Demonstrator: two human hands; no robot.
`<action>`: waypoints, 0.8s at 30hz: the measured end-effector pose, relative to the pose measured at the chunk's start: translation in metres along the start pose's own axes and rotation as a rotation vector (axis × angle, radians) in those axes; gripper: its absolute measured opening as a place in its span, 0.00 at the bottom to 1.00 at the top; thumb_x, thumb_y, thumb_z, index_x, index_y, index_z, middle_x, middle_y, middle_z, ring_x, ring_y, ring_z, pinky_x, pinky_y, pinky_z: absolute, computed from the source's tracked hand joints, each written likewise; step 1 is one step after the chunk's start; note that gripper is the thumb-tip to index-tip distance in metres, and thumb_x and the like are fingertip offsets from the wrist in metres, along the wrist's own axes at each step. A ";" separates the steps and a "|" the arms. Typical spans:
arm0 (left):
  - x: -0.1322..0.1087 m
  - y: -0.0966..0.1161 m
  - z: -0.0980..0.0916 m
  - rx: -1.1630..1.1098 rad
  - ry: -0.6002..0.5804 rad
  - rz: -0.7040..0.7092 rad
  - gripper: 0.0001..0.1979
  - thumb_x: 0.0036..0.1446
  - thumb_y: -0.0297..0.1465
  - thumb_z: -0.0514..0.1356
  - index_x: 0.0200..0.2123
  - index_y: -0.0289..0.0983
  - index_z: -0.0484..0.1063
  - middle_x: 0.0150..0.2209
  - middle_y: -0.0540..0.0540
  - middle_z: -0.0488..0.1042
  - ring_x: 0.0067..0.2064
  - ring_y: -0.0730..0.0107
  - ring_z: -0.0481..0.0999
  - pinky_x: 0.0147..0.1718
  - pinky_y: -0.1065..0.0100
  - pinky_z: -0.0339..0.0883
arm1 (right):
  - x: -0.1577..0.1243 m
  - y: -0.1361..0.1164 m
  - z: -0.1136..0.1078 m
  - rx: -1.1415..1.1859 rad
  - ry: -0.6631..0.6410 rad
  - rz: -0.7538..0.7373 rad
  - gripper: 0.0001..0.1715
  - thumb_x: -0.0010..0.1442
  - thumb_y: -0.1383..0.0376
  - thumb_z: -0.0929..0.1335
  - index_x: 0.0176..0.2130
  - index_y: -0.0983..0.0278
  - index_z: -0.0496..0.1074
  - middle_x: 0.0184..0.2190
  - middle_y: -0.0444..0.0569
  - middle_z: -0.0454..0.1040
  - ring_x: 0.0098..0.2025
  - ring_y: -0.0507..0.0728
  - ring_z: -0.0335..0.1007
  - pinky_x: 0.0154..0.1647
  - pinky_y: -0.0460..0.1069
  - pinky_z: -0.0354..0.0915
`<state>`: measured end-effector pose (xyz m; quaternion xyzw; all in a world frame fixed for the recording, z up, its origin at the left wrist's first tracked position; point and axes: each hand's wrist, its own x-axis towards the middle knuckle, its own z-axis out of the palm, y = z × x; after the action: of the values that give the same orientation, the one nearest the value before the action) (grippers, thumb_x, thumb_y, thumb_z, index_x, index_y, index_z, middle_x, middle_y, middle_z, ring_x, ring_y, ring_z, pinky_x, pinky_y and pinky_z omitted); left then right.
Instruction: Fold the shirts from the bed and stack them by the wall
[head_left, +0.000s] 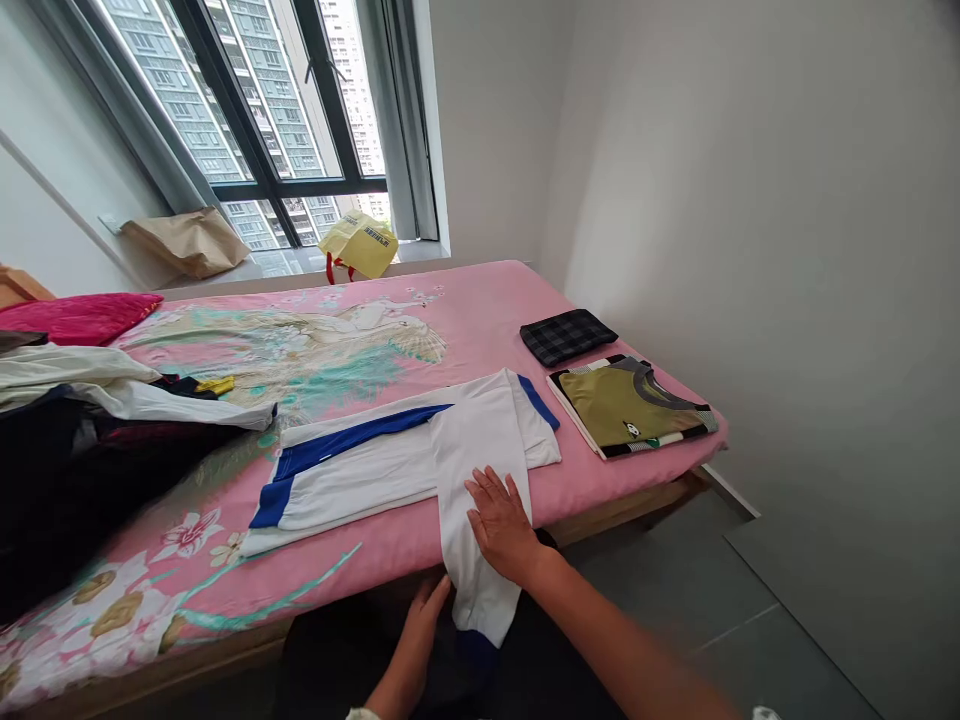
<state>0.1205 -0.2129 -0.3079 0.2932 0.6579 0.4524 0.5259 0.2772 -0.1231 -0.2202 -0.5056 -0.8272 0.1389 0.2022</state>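
Note:
A white long-sleeved shirt (390,455) with blue trim lies on the bed, its body folded lengthwise. One sleeve (480,440) is laid across it and hangs over the bed's front edge, ending in a dark blue cuff (478,645). My right hand (504,530) rests flat on this sleeve, fingers spread and open. Beside the sleeve's left edge, below the mattress edge, is my left hand (417,632). Its visible fingers are stretched out and hold nothing that I can see; the fingertips are partly hidden near the cloth.
Folded clothes lie at the right: a black checked garment (568,336) and an olive T-shirt (630,405) atop others. A heap of dark and white clothes (97,440) covers the left of the pink bed (495,300). By the window are a paper bag (187,243) and a yellow bag (360,243).

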 end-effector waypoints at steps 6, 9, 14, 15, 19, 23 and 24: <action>-0.005 0.025 0.009 -0.168 -0.293 -0.074 0.19 0.38 0.38 0.67 0.34 0.32 0.75 0.29 0.44 0.77 0.32 0.64 0.74 0.36 0.66 0.64 | 0.007 0.023 0.006 -0.034 -0.154 -0.063 0.29 0.64 0.53 0.58 0.62 0.58 0.57 0.66 0.48 0.48 0.68 0.59 0.37 0.65 0.62 0.30; -0.021 0.016 0.009 -0.192 -0.356 -0.161 0.18 0.39 0.32 0.65 0.36 0.33 0.75 0.28 0.46 0.76 0.28 0.68 0.71 0.32 0.68 0.62 | 0.003 0.039 0.007 -0.096 -0.189 -0.068 0.30 0.64 0.53 0.58 0.63 0.58 0.55 0.67 0.48 0.45 0.68 0.59 0.34 0.65 0.61 0.28; -0.048 0.007 0.010 -0.093 -0.424 -0.216 0.11 0.36 0.28 0.65 0.28 0.31 0.74 0.22 0.47 0.73 0.27 0.66 0.70 0.31 0.68 0.61 | 0.001 0.041 0.009 -0.119 -0.199 -0.044 0.31 0.64 0.53 0.57 0.64 0.58 0.52 0.67 0.48 0.43 0.68 0.58 0.32 0.65 0.61 0.27; -0.054 0.008 0.011 -0.165 -0.441 -0.221 0.14 0.35 0.28 0.65 0.31 0.31 0.75 0.23 0.47 0.74 0.30 0.64 0.72 0.33 0.67 0.62 | 0.001 0.041 0.009 -0.096 -0.194 -0.043 0.31 0.63 0.53 0.58 0.63 0.58 0.53 0.67 0.48 0.43 0.68 0.58 0.33 0.65 0.62 0.27; -0.079 0.018 0.011 -0.394 -0.490 -0.317 0.19 0.35 0.26 0.64 0.37 0.31 0.74 0.28 0.44 0.76 0.31 0.63 0.74 0.33 0.66 0.64 | 0.001 0.045 0.004 0.310 -0.048 -0.003 0.27 0.60 0.53 0.62 0.55 0.61 0.66 0.61 0.52 0.59 0.65 0.60 0.48 0.65 0.61 0.38; -0.096 0.024 0.009 -0.429 -0.455 -0.372 0.19 0.39 0.31 0.67 0.38 0.31 0.74 0.30 0.41 0.77 0.30 0.61 0.75 0.30 0.65 0.65 | -0.033 0.050 -0.007 0.776 0.214 0.273 0.28 0.60 0.48 0.59 0.49 0.64 0.68 0.47 0.56 0.72 0.49 0.59 0.67 0.49 0.55 0.64; -0.098 0.025 0.010 -0.443 -0.430 -0.361 0.21 0.38 0.33 0.68 0.38 0.31 0.74 0.31 0.40 0.78 0.32 0.60 0.76 0.31 0.65 0.66 | -0.048 0.047 -0.009 0.865 0.243 0.378 0.29 0.60 0.46 0.59 0.49 0.65 0.67 0.45 0.56 0.72 0.46 0.59 0.68 0.43 0.54 0.66</action>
<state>0.1542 -0.2837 -0.2439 0.1397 0.4593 0.4117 0.7746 0.3381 -0.1444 -0.2421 -0.5290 -0.5579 0.4439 0.4603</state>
